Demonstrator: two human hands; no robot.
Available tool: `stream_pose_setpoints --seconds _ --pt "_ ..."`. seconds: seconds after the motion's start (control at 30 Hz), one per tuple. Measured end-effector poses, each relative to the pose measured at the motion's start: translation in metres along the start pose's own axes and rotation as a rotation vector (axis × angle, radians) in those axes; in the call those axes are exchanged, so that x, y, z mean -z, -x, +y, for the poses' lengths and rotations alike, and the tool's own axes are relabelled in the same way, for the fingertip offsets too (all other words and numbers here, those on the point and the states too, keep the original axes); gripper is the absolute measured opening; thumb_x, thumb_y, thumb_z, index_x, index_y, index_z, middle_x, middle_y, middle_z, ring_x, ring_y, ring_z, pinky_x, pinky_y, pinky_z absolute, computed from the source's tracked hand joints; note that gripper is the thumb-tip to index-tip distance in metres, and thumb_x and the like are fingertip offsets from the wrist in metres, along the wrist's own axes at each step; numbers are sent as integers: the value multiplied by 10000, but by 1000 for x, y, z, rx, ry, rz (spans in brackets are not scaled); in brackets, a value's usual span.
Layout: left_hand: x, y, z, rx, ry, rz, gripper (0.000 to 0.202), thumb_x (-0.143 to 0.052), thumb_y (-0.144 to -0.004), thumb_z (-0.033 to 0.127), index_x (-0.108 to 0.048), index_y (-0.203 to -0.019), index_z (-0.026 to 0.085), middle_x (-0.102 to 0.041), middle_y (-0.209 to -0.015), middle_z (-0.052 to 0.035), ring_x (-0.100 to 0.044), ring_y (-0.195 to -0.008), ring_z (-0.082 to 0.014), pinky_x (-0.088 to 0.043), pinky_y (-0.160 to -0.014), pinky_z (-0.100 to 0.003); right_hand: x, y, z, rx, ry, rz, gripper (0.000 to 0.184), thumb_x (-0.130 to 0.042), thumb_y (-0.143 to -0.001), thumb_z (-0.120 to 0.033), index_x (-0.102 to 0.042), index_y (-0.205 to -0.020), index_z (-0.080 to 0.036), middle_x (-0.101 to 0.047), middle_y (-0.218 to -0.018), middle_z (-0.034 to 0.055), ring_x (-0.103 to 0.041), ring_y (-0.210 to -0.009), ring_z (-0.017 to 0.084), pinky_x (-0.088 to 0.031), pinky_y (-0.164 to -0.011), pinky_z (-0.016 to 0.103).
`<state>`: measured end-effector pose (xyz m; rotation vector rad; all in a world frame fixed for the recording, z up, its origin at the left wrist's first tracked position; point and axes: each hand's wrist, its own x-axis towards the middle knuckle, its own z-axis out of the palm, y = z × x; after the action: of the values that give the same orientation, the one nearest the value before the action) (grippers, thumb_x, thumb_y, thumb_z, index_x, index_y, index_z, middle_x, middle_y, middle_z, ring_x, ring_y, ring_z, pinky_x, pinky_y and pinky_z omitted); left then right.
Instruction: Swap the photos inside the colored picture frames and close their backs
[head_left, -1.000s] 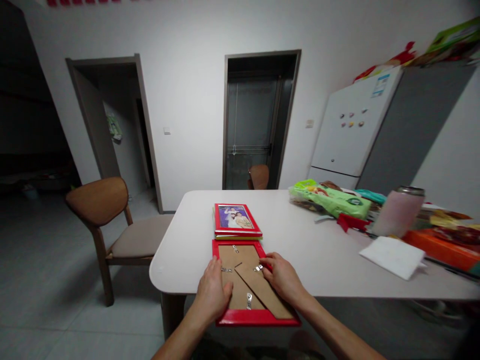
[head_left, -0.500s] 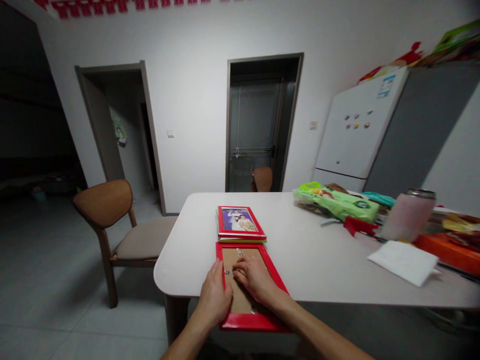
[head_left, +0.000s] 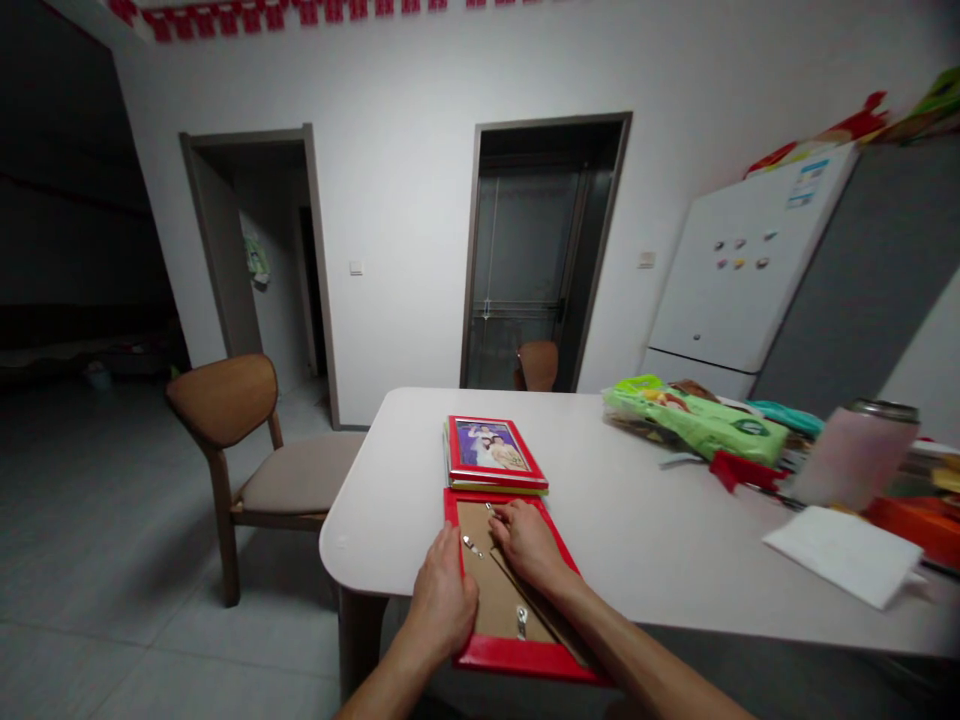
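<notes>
A red picture frame (head_left: 525,655) lies face down at the near edge of the table, its brown backing board (head_left: 496,600) showing. My left hand (head_left: 448,595) grips the frame's left side, fingers along the red rail and thumb toward the board. The fingers of my right hand (head_left: 529,545) pinch at the small metal clip (head_left: 490,509) at the far end. Another metal clip (head_left: 472,545) lies slantwise beside my left fingertips, and a third clip (head_left: 522,622) is near the bottom rail. My right forearm covers part of the right rail.
Just beyond is a stack of frames (head_left: 495,447), the top one face up with a photo. On the white table's (head_left: 622,540) right side are a green packet (head_left: 720,425), a pink tumbler (head_left: 859,455) and white paper (head_left: 844,555). A chair (head_left: 300,475) stands at left.
My right hand has moved from the middle of the board to the far-end clip. The left-side clip has turned inward onto the board. The whole view has shifted slightly.
</notes>
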<state>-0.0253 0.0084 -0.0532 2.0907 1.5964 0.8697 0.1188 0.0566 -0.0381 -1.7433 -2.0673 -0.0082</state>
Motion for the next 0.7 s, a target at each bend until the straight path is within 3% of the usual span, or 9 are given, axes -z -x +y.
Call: stream_pose_setpoints --seconds 0.1,0.37,0.47,0.57,0.7 --pt "1 0 1 5 -17 -13 572 -376 -653 91 -333 -1221 36 -375 -1272 -133 -328 -1169 -188 -221 -994 -269 -3 -8 9 -44 38 -21 274 -399 -767 -261 -652 -781 -157 -588 -824 96 -494 -783 179 -329 -706 263" --pt "2 -1 1 -29 -8 -8 550 -372 -663 95 -353 -1210 43 -392 -1259 -128 -344 -1159 -188 -226 -991 -266 -5 -12 5 -80 41 -51 299 -406 -761 -295 -610 -978 -265 -556 -911 68 -473 -840 189 -343 -691 272" --pt "1 -2 0 -30 30 1 569 -385 -651 95 -343 -1216 49 -391 -1261 -122 -343 -1158 -182 -222 -992 -258 7 -2 7 -24 -27 -67 337 -421 -748 -276 -569 -1049 -240 -562 -952 71 -481 -870 186 -356 -742 283" --pt "1 -1 -1 -22 74 5 577 -394 -646 99 -343 -1220 85 -396 -1262 -97 -343 -1156 -179 -222 -992 -260 28 22 14 123 -239 -143 404 -465 -706 -252 -524 -1103 -212 -525 -1078 72 -460 -974 182 -336 -844 295" --pt "1 0 0 10 59 3 584 -398 -650 105 -333 -1229 77 -373 -1279 -102 -323 -1170 -194 -214 -997 -275 54 58 18 210 -333 -364 306 -565 -611 -244 -633 -908 -273 -491 -1139 36 -429 -1047 199 -302 -901 318"
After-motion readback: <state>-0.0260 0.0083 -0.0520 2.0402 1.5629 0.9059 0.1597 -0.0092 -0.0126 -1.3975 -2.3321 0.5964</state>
